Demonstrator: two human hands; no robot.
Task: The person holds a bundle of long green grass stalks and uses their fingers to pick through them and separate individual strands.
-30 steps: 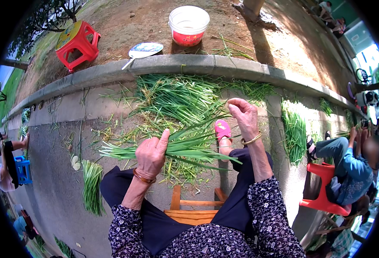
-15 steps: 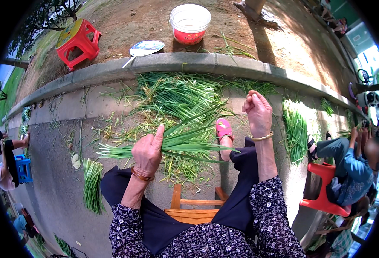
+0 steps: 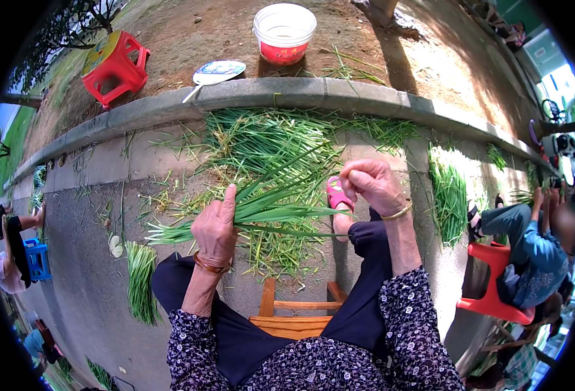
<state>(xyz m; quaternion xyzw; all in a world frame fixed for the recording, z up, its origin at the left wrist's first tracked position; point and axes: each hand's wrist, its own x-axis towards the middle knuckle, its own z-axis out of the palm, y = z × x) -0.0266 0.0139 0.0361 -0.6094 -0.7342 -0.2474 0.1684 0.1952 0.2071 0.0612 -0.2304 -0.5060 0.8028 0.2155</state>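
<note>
My left hand is closed round a bunch of long flat green chives, thumb pointing up. Their pale stem ends stick out to the left, and the leaves fan out to the right. Just beyond the leaf tips, my right hand is raised with thumb and fingers pinched together; whatever may be between them is too small to make out. A big heap of loose chives lies on the pavement beyond my hands. Yellowed scraps and trimmings litter the ground below the held bunch.
A tied-looking bundle lies at left, and a larger green bundle at right. Behind the stone curb stand a white-and-red bucket, a hand fan and a red stool. Another person sits on a red chair.
My right hand has come down and to the left, closer to the leaf tips. The left hand has shifted slightly left and still holds the chives.
</note>
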